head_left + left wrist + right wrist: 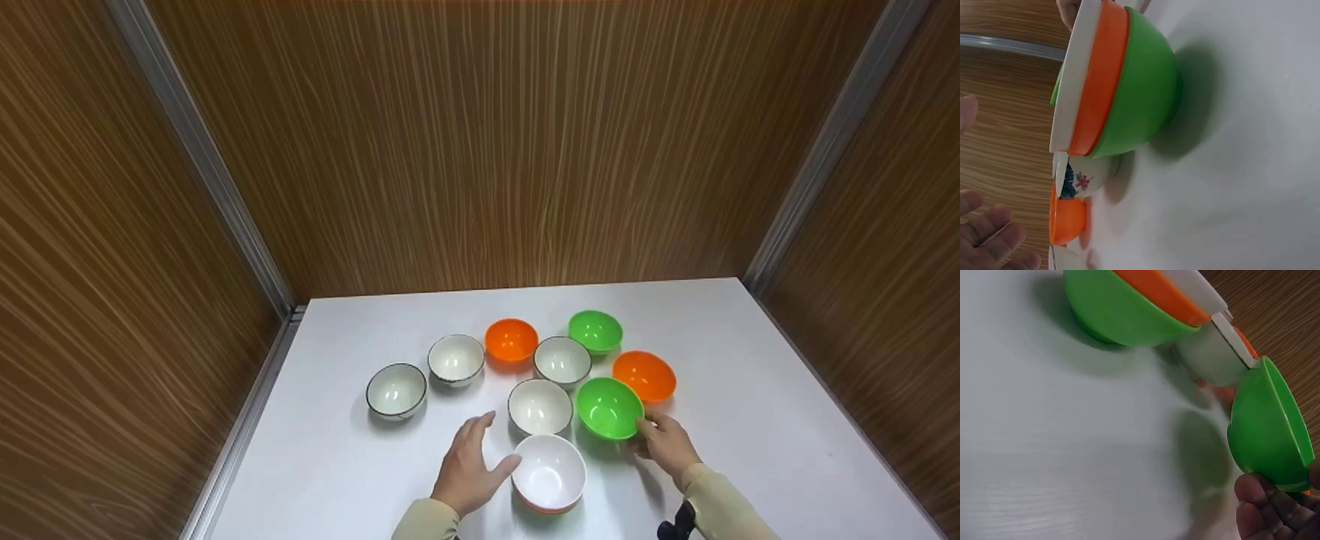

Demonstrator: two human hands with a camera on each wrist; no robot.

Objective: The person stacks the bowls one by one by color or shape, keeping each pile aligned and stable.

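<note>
My right hand (667,444) pinches the right edge of a green bowl (609,409), thumb at the rim and fingers beneath. In the right wrist view this green bowl (1266,430) is raised over the table, its shadow apart from it. My left hand (471,469) has its fingers extended and thumb spread, right beside a nested stack. That stack has a white bowl (550,472) on top, an orange bowl (1100,79) under it and a green bowl (1143,90) outermost. Beyond the stack stands a white, dark-rimmed bowl (540,407) with a flower pattern outside.
Behind are another dark-rimmed bowl (562,361), an orange bowl (511,341) and a green bowl (595,331). A second orange bowl (645,376) sits beside the held one. Two more dark-rimmed bowls (397,391) stand leftward. Wood-patterned panels (525,150) enclose the white table (300,465).
</note>
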